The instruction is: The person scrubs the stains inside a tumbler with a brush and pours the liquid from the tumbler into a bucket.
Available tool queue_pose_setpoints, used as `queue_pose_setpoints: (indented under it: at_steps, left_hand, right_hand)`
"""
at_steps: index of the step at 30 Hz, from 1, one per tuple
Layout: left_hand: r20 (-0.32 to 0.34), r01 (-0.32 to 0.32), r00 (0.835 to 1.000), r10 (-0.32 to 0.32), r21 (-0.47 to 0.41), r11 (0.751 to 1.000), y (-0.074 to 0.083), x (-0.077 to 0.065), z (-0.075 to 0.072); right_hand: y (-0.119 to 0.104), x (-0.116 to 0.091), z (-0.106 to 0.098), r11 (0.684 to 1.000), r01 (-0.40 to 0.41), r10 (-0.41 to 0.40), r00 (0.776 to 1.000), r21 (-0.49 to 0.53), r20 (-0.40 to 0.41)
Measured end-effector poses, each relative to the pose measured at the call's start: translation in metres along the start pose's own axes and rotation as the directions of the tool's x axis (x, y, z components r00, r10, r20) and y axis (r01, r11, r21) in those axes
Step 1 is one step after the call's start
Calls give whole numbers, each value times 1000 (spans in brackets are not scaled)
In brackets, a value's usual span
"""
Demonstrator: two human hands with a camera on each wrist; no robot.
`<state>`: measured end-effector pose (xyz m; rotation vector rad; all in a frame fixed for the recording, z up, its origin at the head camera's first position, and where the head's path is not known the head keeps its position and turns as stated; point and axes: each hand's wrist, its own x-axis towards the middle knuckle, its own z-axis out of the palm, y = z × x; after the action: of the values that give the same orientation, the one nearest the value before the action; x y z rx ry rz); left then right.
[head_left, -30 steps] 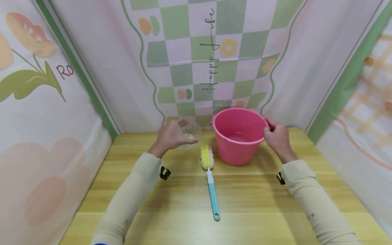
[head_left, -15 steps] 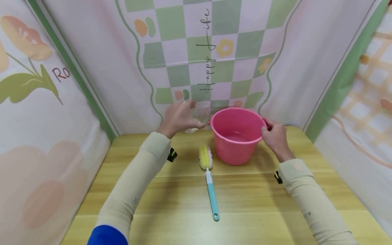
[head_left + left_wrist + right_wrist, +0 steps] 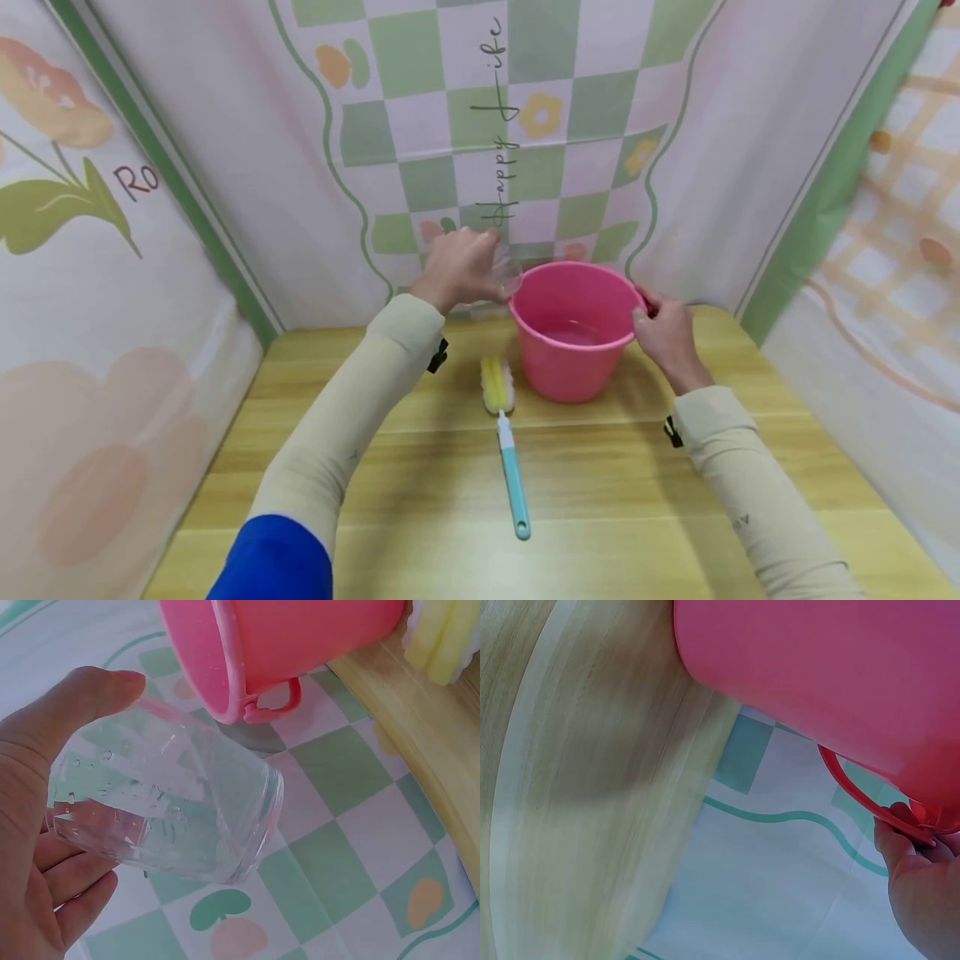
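My left hand (image 3: 459, 268) holds a clear drinking glass (image 3: 202, 802) by its sides, thumb on one side and fingers on the other. The glass is tipped over at the left rim of a pink bucket (image 3: 573, 371), and water drops cling to its wall. In the head view much of the glass is hidden behind the hand. At the bucket's right rim my right hand (image 3: 670, 340) grips; the right wrist view shows its fingers and thumb on the red handle (image 3: 851, 787) where it joins the bucket, which stands upright on the table.
A cleaning brush (image 3: 510, 467) with a yellow and white sponge head and a blue handle lies on the wooden table (image 3: 600, 500), left of and in front of the bucket. Close behind the bucket hangs a patterned curtain (image 3: 420, 125); others flank both sides.
My left hand has lifted the glass from low over the table, carried it up and right to the bucket's rim and tipped it. The right hand keeps its grip on the bucket.
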<state>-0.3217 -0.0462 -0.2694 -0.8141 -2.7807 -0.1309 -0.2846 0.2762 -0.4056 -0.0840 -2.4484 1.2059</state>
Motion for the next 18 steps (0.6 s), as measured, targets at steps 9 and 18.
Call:
queue_pose_setpoints:
  at_steps: [9,18]
  left_hand:
    - [9,-35,999,34,119,992,8,11,1]
    - [18,-82,997,81,191,978,15,14,6]
  right_hand:
    - [-2,0,-1,1000,2,-2,1000,27,-8]
    - [1,-2,2,999,-5,6,999,31,-37]
